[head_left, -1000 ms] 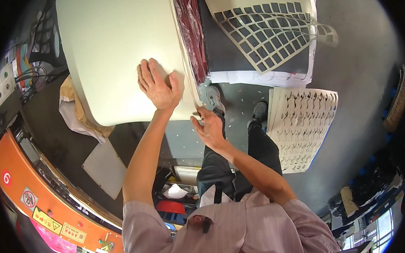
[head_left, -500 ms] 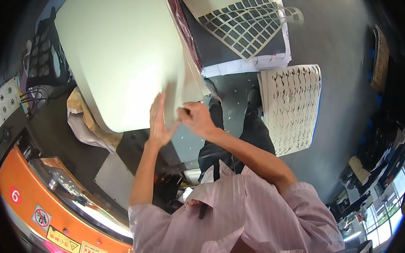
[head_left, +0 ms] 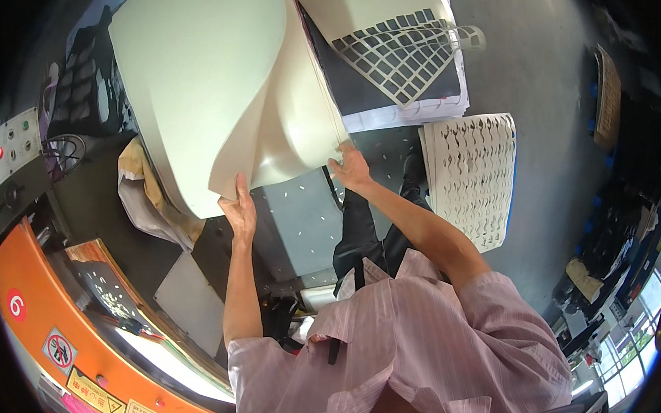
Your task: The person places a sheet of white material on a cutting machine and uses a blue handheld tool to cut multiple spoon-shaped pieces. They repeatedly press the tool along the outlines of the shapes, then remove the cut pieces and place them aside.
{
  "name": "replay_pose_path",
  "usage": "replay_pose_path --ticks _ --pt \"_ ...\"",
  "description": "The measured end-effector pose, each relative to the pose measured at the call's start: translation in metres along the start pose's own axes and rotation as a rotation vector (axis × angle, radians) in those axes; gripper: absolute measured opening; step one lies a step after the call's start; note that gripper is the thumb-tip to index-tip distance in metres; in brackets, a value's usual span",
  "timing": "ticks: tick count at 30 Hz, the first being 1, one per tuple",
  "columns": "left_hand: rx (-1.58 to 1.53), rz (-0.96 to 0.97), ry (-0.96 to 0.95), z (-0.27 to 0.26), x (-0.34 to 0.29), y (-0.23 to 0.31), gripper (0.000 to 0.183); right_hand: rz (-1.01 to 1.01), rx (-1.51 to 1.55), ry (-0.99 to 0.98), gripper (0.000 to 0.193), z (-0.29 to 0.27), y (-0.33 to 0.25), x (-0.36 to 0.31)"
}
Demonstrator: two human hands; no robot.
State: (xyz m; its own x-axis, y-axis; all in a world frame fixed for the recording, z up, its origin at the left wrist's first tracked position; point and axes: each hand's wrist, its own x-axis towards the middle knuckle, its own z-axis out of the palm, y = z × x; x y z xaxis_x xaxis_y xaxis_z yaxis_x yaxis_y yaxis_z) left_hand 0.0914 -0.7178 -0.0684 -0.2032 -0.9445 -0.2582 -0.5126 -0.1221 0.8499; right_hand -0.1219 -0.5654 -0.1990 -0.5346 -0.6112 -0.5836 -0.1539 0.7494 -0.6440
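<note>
While the left hand pinches the pale top sheet at the near edge of its stack, thumb uppermost, the sheet's right side lies curled back leftward. Right hand at the stack's near-right corner, fingers part-curled; hold, if any, unclear. Risks, my judgement: too tight a bend could crease the sheet; a slack pinch could let it spring flat.

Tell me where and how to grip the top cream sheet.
I'd pinch the top cream sheet at its near edge, coming from the near side: it looks thin and floppy, and by the left hand that edge curls upward, probably leaving room above and below.
</note>
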Motion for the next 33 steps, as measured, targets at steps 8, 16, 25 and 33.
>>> replay_pose_path --ticks 8,16,25,33 --pt "-0.045 0.002 0.076 -0.05 0.039 0.011 0.038 0.117 0.049 -0.002 0.034 0.0 0.017 0.01" --pt "0.1 0.065 -0.193 0.024 -0.006 0.011 0.03 0.171 0.319 -0.354 0.06 -0.021 -0.032 -0.014" --pt "0.407 0.178 -0.047 -0.041 -0.012 0.079 0.037 -0.343 0.317 -0.451 0.061 -0.069 -0.201 -0.074" --pt "0.202 0.362 0.305 -0.14 -0.031 0.191 0.021 -0.241 0.453 -0.537 0.052 -0.189 -0.257 -0.136"
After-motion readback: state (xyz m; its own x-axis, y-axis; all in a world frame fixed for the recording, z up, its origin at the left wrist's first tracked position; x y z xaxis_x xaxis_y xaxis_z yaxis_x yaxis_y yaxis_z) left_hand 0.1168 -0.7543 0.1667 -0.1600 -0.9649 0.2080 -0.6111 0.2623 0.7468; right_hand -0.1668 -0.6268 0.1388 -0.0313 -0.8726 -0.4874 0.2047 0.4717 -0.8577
